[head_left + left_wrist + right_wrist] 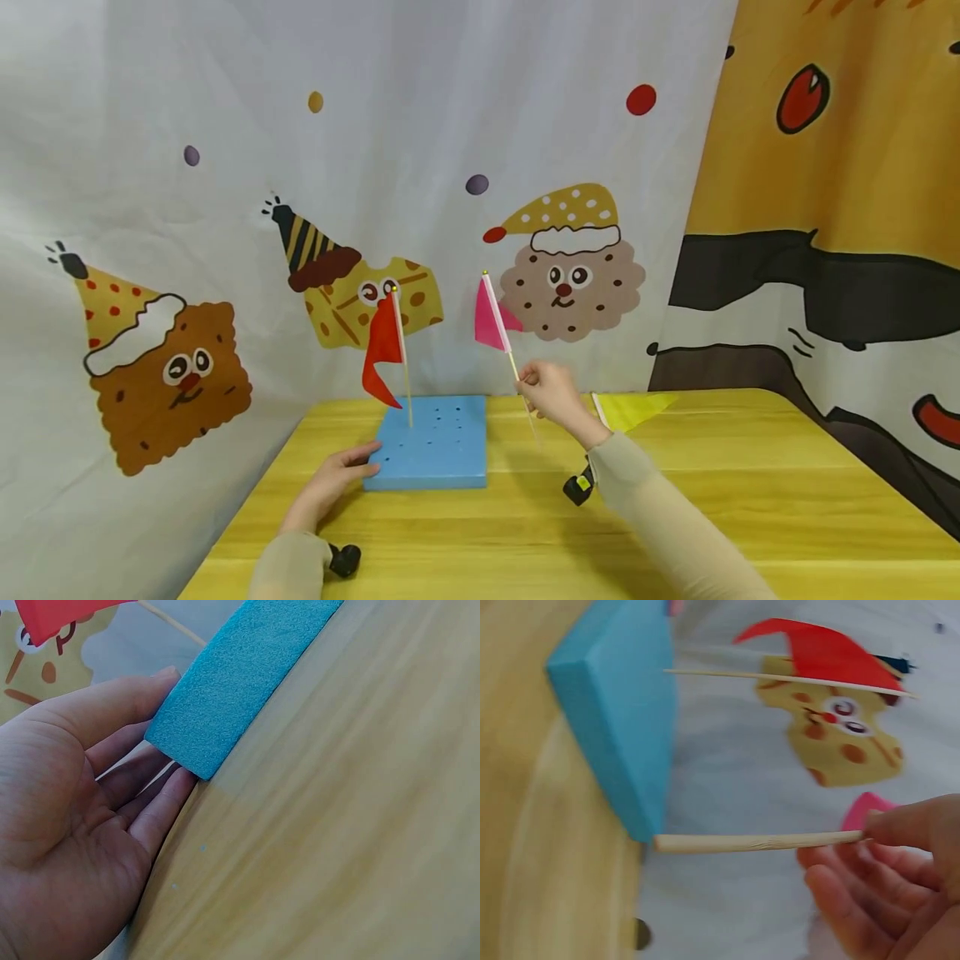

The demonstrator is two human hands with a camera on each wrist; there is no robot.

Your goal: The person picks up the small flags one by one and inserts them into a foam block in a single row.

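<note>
My right hand (553, 392) pinches the thin wooden stick of a pink flag (489, 321) between thumb and fingers. The stick leans a little, cloth end up, to the right of a blue foam board (457, 462). In the right wrist view the bare lower end of the stick (735, 843) points toward the board. A red flag (384, 342) stands upright in the board near its left side. At the board's left edge, my left hand (330, 487) touches it with fairly straight fingers; the left wrist view shows fingertips right at the corner (184, 746).
A yellow flag (633, 408) lies on the wooden table (465, 542) behind my right forearm. Several small holes dot the board's top. Behind the table hangs a printed cloth (420, 225) with cartoon biscuits and cheese. Both wrists carry small black cameras.
</note>
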